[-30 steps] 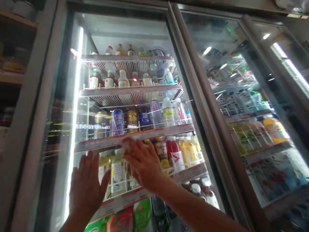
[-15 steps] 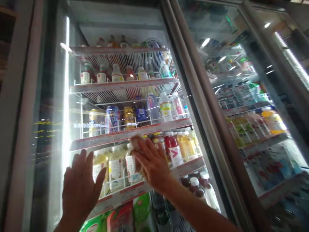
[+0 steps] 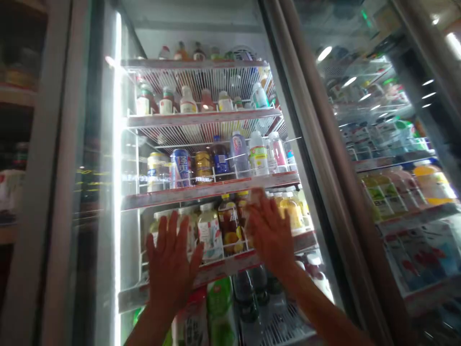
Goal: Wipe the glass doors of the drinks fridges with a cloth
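Both palms lean on the fridge's glass door [image 3: 93,192]; pushed too hard, the pane could flex and rattle the bottles [image 3: 211,230] behind it. The left hand [image 3: 173,266] lies flat near the door's middle, fingers spread, released, grasping nothing. The right hand [image 3: 270,235], toward the door's right edge, stretches its fingers over what looks like a pale cloth [image 3: 256,196], pinned not clenched, which could slip free
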Tool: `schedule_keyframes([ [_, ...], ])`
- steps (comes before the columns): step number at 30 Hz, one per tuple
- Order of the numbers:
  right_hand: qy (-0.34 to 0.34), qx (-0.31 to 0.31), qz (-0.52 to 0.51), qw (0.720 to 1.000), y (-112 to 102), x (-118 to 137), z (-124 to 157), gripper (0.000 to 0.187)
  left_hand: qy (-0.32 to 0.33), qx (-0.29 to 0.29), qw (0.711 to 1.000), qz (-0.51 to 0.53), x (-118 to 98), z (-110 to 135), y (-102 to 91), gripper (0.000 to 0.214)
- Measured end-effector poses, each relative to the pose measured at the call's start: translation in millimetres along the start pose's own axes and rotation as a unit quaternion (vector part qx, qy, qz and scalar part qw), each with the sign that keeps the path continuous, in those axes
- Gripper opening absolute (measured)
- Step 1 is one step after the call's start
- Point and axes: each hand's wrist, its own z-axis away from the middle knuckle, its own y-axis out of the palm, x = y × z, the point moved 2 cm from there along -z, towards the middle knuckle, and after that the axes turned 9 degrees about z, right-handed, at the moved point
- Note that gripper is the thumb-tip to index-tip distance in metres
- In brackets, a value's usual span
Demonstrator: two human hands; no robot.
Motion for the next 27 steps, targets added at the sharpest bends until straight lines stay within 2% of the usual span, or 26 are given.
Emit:
schedule_keyframes([
  [2, 0.061, -0.017, 0.028, 0.998, -1, -17, -2, 0.058, 0.010, -0.004, 1.000, 0.002, -11, 2, 5.2, 0.069],
  [4, 0.081, -0.012, 0.029, 0.996, -1, -14, -1, 0.058, 0.004, -0.006, 1.000, 0.001, -15, 3, 7.6, 0.069],
  [8, -0.020, 0.034, -0.009, 0.999, -2, 11, 7, 0.054, -0.006, 0.006, 1.000, 0.003, -13, 3, 6.5, 0.065],
  [10, -0.029, 0.035, 0.005, 0.999, -6, -4, 10, 0.052, -0.006, 0.011, 1.000, 0.002, -12, 3, 6.0, 0.065],
  [13, 0.058, 0.012, 0.060, 0.996, -11, -44, 14, 0.055, -0.002, 0.011, 1.000, 0.002, -15, 2, 6.0, 0.064],
  [15, 0.103, 0.004, 0.072, 0.992, -11, -49, 16, 0.056, -0.001, 0.010, 1.000, 0.007, -16, 2, 5.9, 0.064],
  [17, 0.072, 0.020, 0.045, 0.996, -9, -29, 19, 0.054, -0.010, 0.013, 1.000, 0.013, -17, 1, 5.3, 0.063],
  [20, -0.058, 0.069, -0.009, 0.996, -10, 2, 29, 0.048, -0.034, 0.022, 0.999, 0.022, -17, 1, 3.9, 0.061],
  [22, -0.077, 0.078, -0.008, 0.994, -16, -10, 37, 0.045, -0.040, 0.024, 0.998, 0.031, -19, 5, 3.8, 0.060],
  [23, -0.047, 0.065, 0.009, 0.997, -19, -25, 40, 0.044, -0.042, 0.024, 0.998, 0.034, -20, 8, 4.4, 0.060],
  [25, 0.057, 0.019, 0.059, 0.996, -24, -59, 46, 0.045, -0.036, 0.013, 0.999, 0.039, -24, 15, 7.1, 0.059],
  [27, 0.128, -0.011, 0.086, 0.988, -25, -70, 52, 0.047, -0.026, -0.016, 0.999, 0.041, -27, 22, 10.5, 0.061],
])
